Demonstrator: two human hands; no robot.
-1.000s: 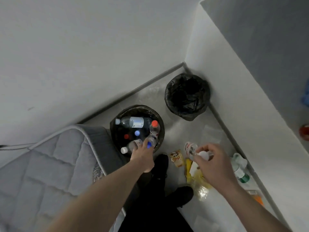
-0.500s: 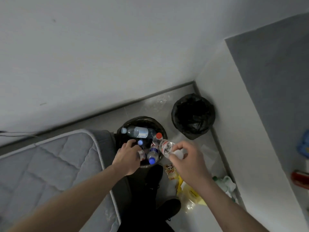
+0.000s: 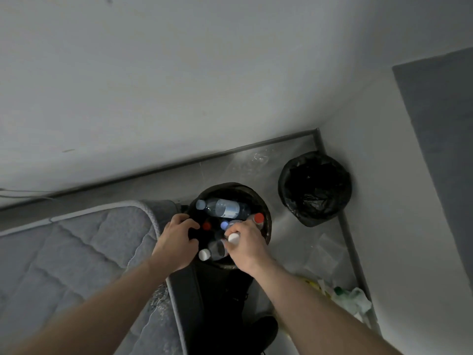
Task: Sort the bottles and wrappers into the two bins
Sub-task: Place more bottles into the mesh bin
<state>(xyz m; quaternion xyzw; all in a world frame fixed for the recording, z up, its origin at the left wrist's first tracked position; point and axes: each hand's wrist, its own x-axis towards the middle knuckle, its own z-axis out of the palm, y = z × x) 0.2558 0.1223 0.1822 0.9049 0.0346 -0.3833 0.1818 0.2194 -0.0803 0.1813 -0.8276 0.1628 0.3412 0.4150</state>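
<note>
While my right hand (image 3: 245, 248) curled around a white-capped bottle (image 3: 232, 238) over the near bin (image 3: 267, 226), my left hand (image 3: 176, 242) hung beside it at the rim, fingers bent, holding nothing I could see. Bottles (image 3: 225, 207) lay inside. Wrappers (image 3: 350, 298) sat at right; beyond stood the black-lined bin (image 3: 314, 188).

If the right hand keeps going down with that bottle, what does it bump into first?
Probably the bottles already piled in the near bin. The right hand holds its bottle just above them, though depth is hard to judge.
</note>
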